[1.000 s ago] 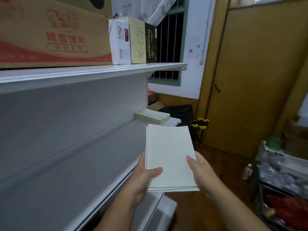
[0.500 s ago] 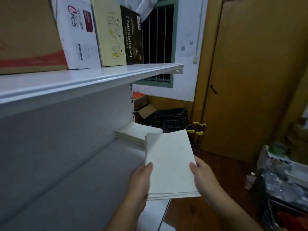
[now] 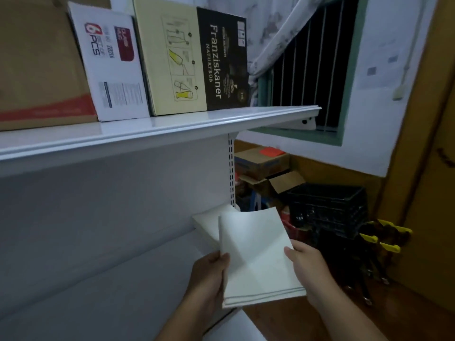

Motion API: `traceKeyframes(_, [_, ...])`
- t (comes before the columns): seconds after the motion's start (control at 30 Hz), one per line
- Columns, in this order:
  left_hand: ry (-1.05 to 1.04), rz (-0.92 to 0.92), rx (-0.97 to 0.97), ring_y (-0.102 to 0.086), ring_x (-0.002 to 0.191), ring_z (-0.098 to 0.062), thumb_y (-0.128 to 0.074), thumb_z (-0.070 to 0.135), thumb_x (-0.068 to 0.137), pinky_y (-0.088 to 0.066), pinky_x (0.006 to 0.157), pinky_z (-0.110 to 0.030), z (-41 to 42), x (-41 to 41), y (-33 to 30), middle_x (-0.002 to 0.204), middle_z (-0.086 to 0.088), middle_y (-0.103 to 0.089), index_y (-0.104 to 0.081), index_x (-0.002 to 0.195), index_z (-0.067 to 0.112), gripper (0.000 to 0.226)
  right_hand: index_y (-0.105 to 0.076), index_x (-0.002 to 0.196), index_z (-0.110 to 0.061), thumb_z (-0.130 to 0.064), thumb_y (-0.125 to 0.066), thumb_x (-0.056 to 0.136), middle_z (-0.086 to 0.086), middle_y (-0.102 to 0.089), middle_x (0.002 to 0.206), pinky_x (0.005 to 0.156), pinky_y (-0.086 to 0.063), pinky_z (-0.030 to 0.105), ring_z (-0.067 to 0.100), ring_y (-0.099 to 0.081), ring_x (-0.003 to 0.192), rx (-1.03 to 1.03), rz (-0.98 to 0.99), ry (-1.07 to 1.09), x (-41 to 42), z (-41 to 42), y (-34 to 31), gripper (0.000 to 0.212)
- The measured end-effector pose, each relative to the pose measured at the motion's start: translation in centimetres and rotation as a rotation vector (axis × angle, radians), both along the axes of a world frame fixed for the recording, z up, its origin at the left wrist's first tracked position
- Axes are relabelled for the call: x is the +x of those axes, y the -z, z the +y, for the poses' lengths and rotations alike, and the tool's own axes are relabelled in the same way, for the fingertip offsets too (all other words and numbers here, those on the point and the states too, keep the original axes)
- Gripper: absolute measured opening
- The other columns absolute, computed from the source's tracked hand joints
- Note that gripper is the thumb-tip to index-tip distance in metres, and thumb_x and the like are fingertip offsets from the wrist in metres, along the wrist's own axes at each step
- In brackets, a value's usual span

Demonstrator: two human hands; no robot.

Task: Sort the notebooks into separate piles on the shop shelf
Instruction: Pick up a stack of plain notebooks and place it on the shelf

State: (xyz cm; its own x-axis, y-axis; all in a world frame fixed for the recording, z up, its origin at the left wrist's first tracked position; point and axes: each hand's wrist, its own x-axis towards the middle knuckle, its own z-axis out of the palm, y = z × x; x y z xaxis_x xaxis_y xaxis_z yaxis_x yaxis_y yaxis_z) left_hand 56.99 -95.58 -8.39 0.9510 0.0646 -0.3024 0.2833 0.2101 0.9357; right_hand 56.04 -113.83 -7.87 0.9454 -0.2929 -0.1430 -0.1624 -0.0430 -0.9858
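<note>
while gripped at both edges, notebooks (image 3: 258,257) between left hand (image 3: 209,279) and right hand (image 3: 307,269)

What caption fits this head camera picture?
Both hands, left hand and right hand, hold a few white notebooks above the lower shelf, near a pile already there.

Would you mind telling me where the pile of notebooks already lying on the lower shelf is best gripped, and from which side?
Probably by its long near edge, coming in from the open front of the lower shelf. The shelf pile lies flat near the back panel, so the rear is blocked, and the held notebooks, gripped by the left hand and right hand, cover its right part.
</note>
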Motion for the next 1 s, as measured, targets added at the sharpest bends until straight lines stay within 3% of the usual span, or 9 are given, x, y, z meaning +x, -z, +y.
traceKeyframes(0.17, [-0.144, -0.014, 0.063, -0.068, 0.078, -0.024, -0.056, 0.005, 0.093, -0.052, 0.071, -0.031, -0.9, 2.5, -0.2, 0.086, -0.007, -0.072, -0.068, 0.085, 0.007, 0.015, -0.071, 0.086, -0.021, -0.004, -0.055, 0.089, 0.008, -0.073, 0.084, 0.069, -0.057, 0.041, 0.033, -0.069, 0.079, 0.008, 0.006, -0.126, 4.9, -1.5, -0.8, 0.023])
traceKeyframes(0.33, [-0.244, 0.006, 0.010, -0.065, 0.071, -0.025, -0.063, 0.004, 0.088, -0.051, 0.066, -0.029, -0.1, 4.7, 0.1, 0.080, -0.013, -0.072, -0.071, 0.092, 0.003, 0.009, -0.068, 0.089, -0.011, -0.003, -0.054, 0.090, 0.014, -0.068, 0.088, 0.077, -0.052, 0.042, 0.034, -0.063, 0.087, 0.022, 0.008, -0.236, 10.1, -1.2, -1.5, 0.016])
traceKeyframes(0.53, [-0.318, -0.029, 0.034, -0.064, 0.069, -0.025, -0.066, 0.005, 0.085, -0.052, 0.068, -0.034, 0.7, 7.7, 1.1, 0.073, -0.011, -0.072, -0.071, 0.089, 0.010, 0.008, -0.073, 0.079, -0.013, 0.008, -0.048, 0.085, 0.011, -0.070, 0.078, 0.064, -0.048, 0.029, 0.032, -0.062, 0.078, -0.165, -0.011, -0.387, 15.2, -0.5, -1.6, 0.033])
traceKeyframes(0.67, [-0.300, -0.071, 0.188, -0.053, 0.061, -0.020, -0.065, 0.006, 0.086, -0.043, 0.061, -0.031, 0.9, 10.2, 2.1, 0.065, -0.012, -0.061, -0.072, 0.076, 0.006, 0.012, -0.075, 0.068, -0.010, 0.008, -0.050, 0.080, 0.004, -0.068, 0.059, 0.050, -0.046, 0.024, 0.024, -0.062, 0.057, -0.252, -0.048, -0.432, 17.2, -0.4, -1.2, 0.034])
traceKeyframes(0.77, [-0.300, -0.076, 0.305, -0.050, 0.051, -0.018, -0.066, 0.011, 0.085, -0.041, 0.053, -0.028, 0.7, 11.5, 3.2, 0.056, -0.010, -0.055, -0.069, 0.075, -0.004, 0.018, -0.071, 0.070, -0.002, -0.003, -0.053, 0.084, 0.010, -0.063, 0.061, 0.052, -0.043, 0.026, 0.024, -0.057, 0.056, -0.334, -0.067, -0.401, 19.0, -0.1, 0.2, 0.022])
traceKeyframes(0.83, [-0.316, -0.085, 0.380, -0.052, 0.047, -0.018, -0.070, 0.017, 0.082, -0.044, 0.052, -0.030, 0.5, 12.0, 3.8, 0.050, -0.006, -0.056, -0.069, 0.070, 0.000, 0.021, -0.066, 0.070, 0.001, -0.009, -0.052, 0.084, 0.011, -0.056, 0.060, 0.052, -0.039, 0.028, 0.023, -0.052, 0.056, -0.422, -0.070, -0.377, 20.0, -0.1, 1.4, 0.022])
traceKeyframes(0.93, [-0.331, -0.102, 0.488, -0.052, 0.046, -0.014, -0.068, 0.031, 0.076, -0.046, 0.054, -0.033, 0.2, 12.2, 4.4, 0.043, 0.006, -0.055, -0.068, 0.067, 0.007, 0.026, -0.058, 0.055, -0.009, -0.007, -0.048, 0.084, -0.003, -0.049, 0.048, 0.050, -0.035, 0.026, 0.019, -0.047, 0.051, -0.513, -0.071, -0.400, 20.5, -0.3, 2.8, 0.031])
traceKeyframes(1.0, [-0.336, -0.119, 0.560, -0.056, 0.052, -0.010, -0.065, 0.028, 0.083, -0.043, 0.057, -0.028, -0.1, 11.9, 4.5, 0.046, 0.008, -0.058, -0.065, 0.063, 0.015, 0.023, -0.061, 0.060, -0.017, -0.007, -0.047, 0.085, -0.004, -0.058, 0.054, 0.051, -0.040, 0.030, 0.019, -0.054, 0.056, -0.570, -0.099, -0.431, 20.4, -0.4, 3.8, 0.030])
